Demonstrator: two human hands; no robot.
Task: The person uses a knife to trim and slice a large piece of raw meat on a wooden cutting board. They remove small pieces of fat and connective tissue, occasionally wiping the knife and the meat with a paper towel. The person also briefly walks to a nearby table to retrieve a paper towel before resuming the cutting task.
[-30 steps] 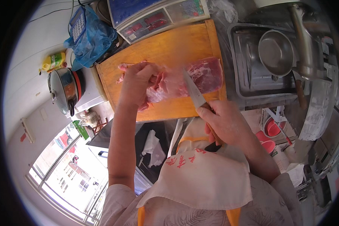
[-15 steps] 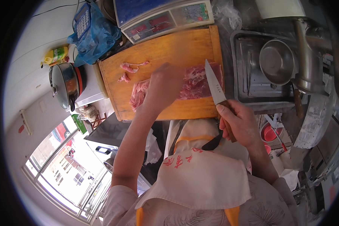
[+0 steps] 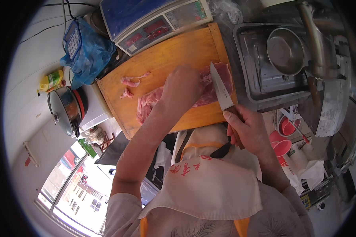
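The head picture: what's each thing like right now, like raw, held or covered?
Large meat: raw, partly hidden
Meat scraps: raw, lying apart
Knife: held, blade bare
Left hand: over the large meat, fingers hidden
Right hand: gripping the knife
Pot: covered
Metal pan: uncovered

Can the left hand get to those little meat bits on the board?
Probably yes: the left hand is over the big meat piece, the little meat bits lie to its left, and nothing seems to block the way.
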